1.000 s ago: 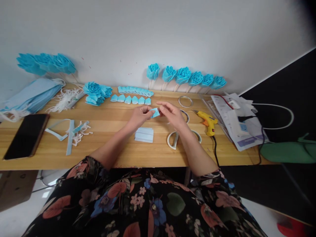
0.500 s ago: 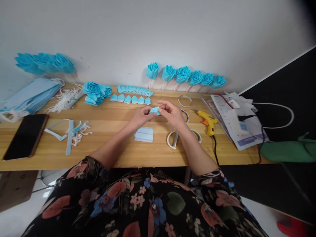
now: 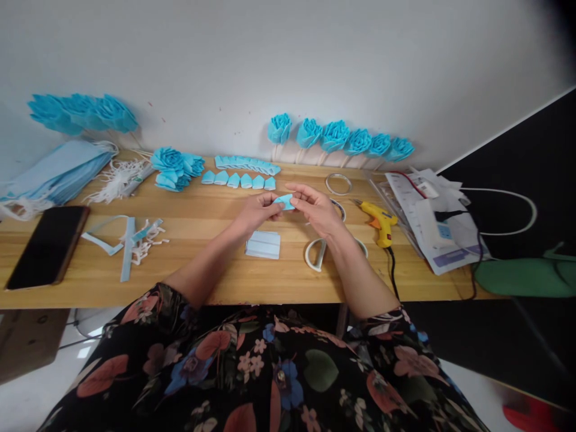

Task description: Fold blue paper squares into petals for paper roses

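Observation:
A small piece of folded blue mask fabric (image 3: 284, 201) is pinched between my two hands above the wooden table. My left hand (image 3: 261, 209) grips its left end with thumb and fingers. On its right end, the thumb and fingers of my right hand (image 3: 312, 207) are closed. Below the hands lies a stack of pale blue fabric pieces (image 3: 263, 245). Behind them stands a row of folded blue petals (image 3: 233, 180), with a tighter overlapping row of petals (image 3: 246, 164) at its back. Scissors (image 3: 315, 255) lie partly hidden beneath my right forearm.
Blue fabric roses (image 3: 334, 136) on sticks lean on the wall, with more roses (image 3: 173, 168) at left. A yellow glue gun (image 3: 380, 223), a tape roll (image 3: 338, 184) and papers (image 3: 432, 228) lie right. Masks (image 3: 58, 174), a phone (image 3: 48, 247) and scraps (image 3: 130, 246) lie left.
Both hands stay at the same spot with the piece between them. The folded piece has turned slightly, and its blue face looks flatter and smoother now.

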Available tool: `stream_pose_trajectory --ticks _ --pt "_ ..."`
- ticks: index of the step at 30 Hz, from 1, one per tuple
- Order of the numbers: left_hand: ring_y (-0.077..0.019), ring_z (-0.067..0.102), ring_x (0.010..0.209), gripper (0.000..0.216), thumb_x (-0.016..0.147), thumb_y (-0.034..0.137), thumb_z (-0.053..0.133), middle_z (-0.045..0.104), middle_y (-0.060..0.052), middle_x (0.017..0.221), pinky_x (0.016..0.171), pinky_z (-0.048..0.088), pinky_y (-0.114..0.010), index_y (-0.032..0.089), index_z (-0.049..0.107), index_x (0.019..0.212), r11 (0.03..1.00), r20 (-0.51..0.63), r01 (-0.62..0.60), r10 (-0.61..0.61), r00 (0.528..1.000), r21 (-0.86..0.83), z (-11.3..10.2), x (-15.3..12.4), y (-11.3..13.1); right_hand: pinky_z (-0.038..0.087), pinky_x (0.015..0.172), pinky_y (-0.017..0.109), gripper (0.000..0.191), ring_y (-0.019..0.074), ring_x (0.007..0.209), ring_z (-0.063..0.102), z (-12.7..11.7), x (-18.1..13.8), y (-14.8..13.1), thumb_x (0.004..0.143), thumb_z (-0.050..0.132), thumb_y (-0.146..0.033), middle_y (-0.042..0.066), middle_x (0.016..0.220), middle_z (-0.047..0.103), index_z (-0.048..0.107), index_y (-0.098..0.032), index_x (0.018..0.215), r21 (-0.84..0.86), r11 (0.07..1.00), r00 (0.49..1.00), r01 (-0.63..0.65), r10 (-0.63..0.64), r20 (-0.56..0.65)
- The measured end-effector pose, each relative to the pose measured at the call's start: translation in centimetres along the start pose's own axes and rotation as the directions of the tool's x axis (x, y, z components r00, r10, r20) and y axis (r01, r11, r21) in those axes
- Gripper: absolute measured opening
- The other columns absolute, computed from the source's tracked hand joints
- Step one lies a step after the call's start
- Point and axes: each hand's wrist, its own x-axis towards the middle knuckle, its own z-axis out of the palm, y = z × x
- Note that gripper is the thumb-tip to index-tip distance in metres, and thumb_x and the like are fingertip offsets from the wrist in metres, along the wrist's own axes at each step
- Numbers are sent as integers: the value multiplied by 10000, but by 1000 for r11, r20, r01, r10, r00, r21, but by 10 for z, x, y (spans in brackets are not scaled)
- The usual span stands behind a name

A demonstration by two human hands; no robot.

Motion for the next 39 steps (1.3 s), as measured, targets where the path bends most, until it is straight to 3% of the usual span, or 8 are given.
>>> stream_pose_trajectory --ticks 7,18,27,33,39 --pt "-77 546 560 82 822 177 665 625 26 617 624 441 -221 145 635 753 1000 -15 -11 11 1000 2 1 0 -1 540 794 284 451 139 835 638 -1 0 -1 733 795 -339 3 920 695 728 -224 1165 -53 999 1000 -15 15 5" --pt "-83 554 554 194 834 314 700 635 14 635 603 441 -223 148 620 772 1000 -23 -5 5 1000 -2 -1 2 -5 536 823 332 423 155 802 634 1 1 -2 739 739 -337 1 868 682 712 -217 1144 -200 979 997 51 -62 -49" --pt "-80 554 556 67 812 168 669 625 29 611 616 447 -217 150 617 774 1000 -46 -8 9 999 18 -1 3 -4 535 805 323 420 151 782 626 1 1 0 777 721 -382 1 838 676 704 -203 1157 -223 972 995 68 -82 -55" --pt "-82 552 551 81 800 181 671 619 29 605 611 445 -219 154 612 752 1000 -66 -20 20 998 5 0 3 -4 541 790 316 416 160 801 625 2 -1 -5 831 680 -481 17 873 694 707 -223 1156 -212 977 995 36 -55 -84" --pt "-84 549 560 89 803 190 674 618 28 604 623 447 -222 157 613 746 1000 -48 -13 14 999 23 1 2 -3 500 726 278 460 141 760 608 3 -1 -1 765 737 -370 -9 843 667 691 -221 1198 -285 955 997 78 -80 1"
